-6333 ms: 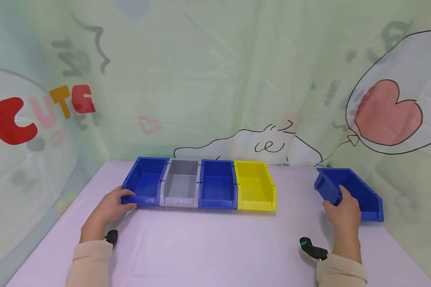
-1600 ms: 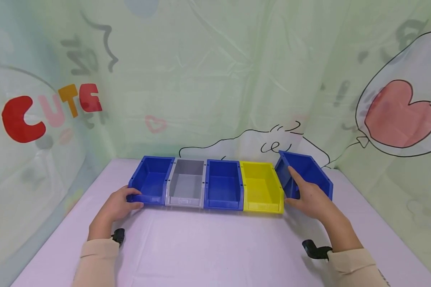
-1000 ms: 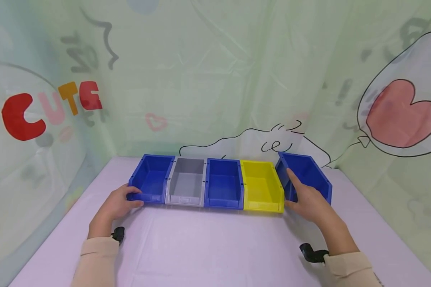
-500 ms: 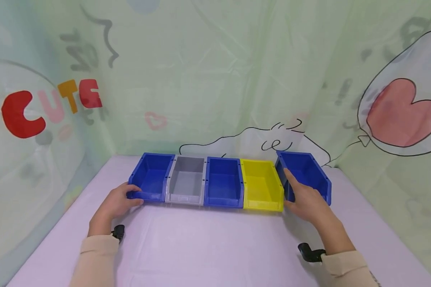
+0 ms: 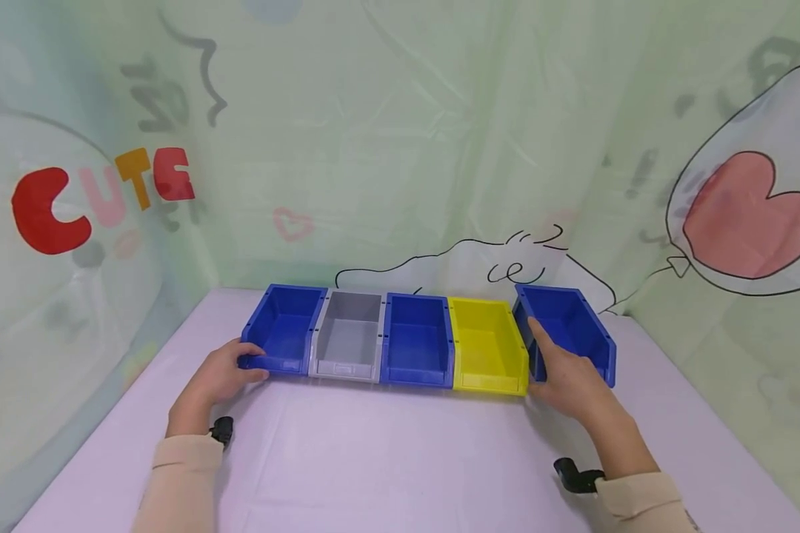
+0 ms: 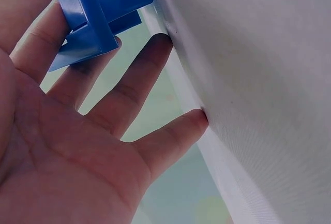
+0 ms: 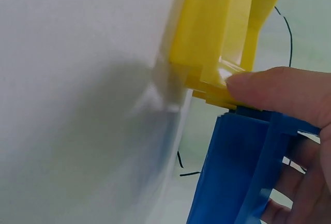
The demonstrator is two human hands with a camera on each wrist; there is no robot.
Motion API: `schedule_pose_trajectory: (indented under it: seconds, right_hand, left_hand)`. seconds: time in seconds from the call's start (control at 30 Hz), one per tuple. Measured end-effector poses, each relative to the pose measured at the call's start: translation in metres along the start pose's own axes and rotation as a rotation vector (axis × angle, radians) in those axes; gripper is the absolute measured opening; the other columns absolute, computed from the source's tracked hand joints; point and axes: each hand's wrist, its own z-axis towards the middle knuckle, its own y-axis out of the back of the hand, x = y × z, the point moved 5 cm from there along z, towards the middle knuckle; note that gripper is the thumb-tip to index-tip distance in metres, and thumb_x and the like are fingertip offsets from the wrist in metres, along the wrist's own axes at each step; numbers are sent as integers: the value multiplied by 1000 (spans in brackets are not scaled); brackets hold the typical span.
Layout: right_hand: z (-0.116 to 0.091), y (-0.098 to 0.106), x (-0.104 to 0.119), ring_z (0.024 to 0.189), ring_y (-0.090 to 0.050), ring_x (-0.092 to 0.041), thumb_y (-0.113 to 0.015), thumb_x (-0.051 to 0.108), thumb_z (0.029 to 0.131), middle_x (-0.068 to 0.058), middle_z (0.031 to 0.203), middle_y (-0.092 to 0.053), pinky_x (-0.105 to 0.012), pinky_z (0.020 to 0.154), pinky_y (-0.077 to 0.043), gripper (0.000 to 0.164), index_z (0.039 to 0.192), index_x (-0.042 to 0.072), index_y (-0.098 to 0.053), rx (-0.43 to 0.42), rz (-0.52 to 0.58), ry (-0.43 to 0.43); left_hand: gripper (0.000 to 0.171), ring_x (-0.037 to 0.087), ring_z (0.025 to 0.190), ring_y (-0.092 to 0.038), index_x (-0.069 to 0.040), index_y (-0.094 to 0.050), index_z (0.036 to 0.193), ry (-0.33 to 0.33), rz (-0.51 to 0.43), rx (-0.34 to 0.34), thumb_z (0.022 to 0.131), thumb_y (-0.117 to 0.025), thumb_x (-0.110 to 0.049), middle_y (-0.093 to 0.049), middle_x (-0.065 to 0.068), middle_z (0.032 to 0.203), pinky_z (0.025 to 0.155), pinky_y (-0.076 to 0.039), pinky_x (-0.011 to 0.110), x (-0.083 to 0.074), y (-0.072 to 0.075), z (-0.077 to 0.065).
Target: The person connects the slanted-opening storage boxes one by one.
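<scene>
A row of plastic storage bins stands on the table: a blue bin (image 5: 283,326), a grey bin (image 5: 348,333), another blue bin (image 5: 417,337) and a yellow bin (image 5: 487,344). My left hand (image 5: 223,374) holds the leftmost bin's front left corner between thumb and index finger; its other fingers spread towards the table in the left wrist view. At the row's right end, a third blue bin (image 5: 570,318) stands against the yellow one, slightly angled. My right hand (image 5: 570,377) grips its left side wall, the thumb (image 7: 258,87) touching the yellow bin's front corner. My hand hides part of that blue bin.
The table (image 5: 373,459) has a pale lilac cover. Behind it and at both sides hangs a printed curtain (image 5: 400,148) with letters, a balloon and a heart. A black device (image 5: 576,475) sits at my right wrist, another black device (image 5: 222,431) at my left.
Over several seconds my right hand has brought the third blue bin leftward from the far right to the yellow bin. Lately it has shifted only slightly. My left hand stays at its corner.
</scene>
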Motion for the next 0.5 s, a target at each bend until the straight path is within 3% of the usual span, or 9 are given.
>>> schedule_pose_trajectory:
  seconds: [0.07,0.17,0.33,0.5]
  right_hand:
    - [-1,-2,0,95,-67,-44,-86,23,83,-34,145,-53,-71,99,-49,120,167,14,-1,-15,-4,-1]
    - [-3,-3,1,113,-63,-53,-89,24,80,-34,150,-48,-79,107,-35,123,167,11,-3,-39,-7,9]
    - [-1,-6,2,113,-64,-52,-90,24,79,-33,146,-53,-80,107,-32,124,166,8,-3,-68,-21,26]
    - [1,-11,3,105,-67,-47,-94,26,74,-28,121,-69,-79,104,-37,129,165,4,-4,-106,-81,34]
  left_hand:
    - [39,56,140,-41,1,-67,123,-5,-3,1,91,-78,-18,-47,35,149,115,-35,69,0,-1,1]
    - [39,57,140,-41,0,-67,123,-6,-4,2,91,-78,-18,-47,36,150,115,-35,69,0,-1,1]
    - [40,57,141,-40,0,-66,125,10,4,7,91,-77,-19,-45,36,151,115,-35,70,1,-1,1]
    - [41,57,142,-39,0,-65,126,20,5,9,92,-76,-19,-44,36,152,115,-34,70,1,0,1]
